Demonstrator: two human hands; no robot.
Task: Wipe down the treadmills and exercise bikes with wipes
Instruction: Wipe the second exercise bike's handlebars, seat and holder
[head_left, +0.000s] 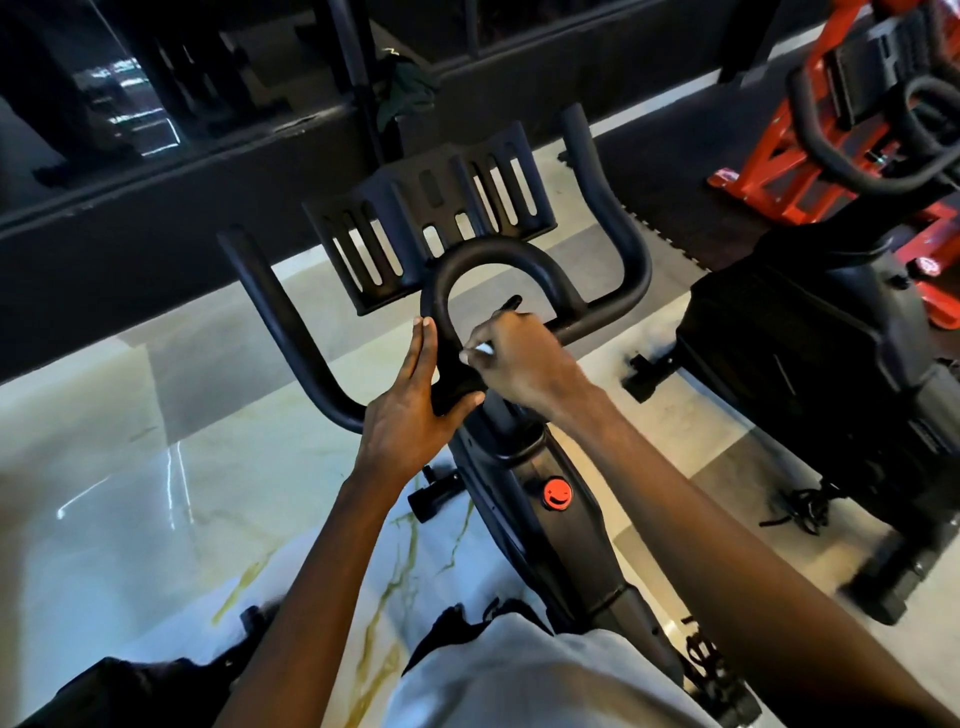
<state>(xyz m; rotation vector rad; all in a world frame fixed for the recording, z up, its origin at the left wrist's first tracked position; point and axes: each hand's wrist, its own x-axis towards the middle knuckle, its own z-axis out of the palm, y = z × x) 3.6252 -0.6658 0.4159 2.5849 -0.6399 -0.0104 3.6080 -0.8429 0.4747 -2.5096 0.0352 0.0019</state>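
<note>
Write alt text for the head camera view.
A right hand holds a white wipe against the handlebar's centre loop on an exercise bike, while the left hand rests flat on the loop. A second bike stands to its right.

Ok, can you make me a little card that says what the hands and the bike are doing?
place: gym floor with exercise machines
bike: black exercise bike, seen from above
left hand: rests on the handlebar loop, fingers straight
right hand: grips a white wipe beside the loop
red knob: on the frame, below the handlebars
nearby: second black bike to the right; red machine beyond it
</note>
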